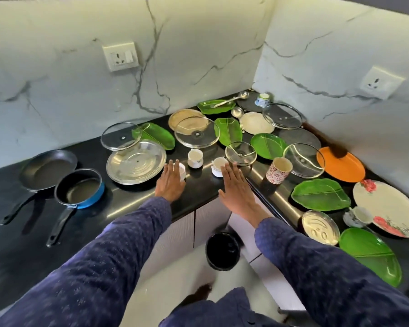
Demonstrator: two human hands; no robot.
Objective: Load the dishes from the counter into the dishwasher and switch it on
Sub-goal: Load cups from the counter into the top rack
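1. Bright, even daylight fills the scene; the marble wall (pixel 198 55) looks washed out.
2. Glare streaks the black surface (pixel 198 194) just below the steel plate (pixel 136 165).
3. Pans (pixel 64 180) cast soft shadows.
4. Wide-angle bending curves the edges; overall focus is slightly soft.

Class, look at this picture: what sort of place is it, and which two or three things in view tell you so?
Most likely a home kitchen. A black L-shaped counter is spread with plates and glass lids, two frying pans sit at its left end, and a marble-look backsplash carries a wall socket.
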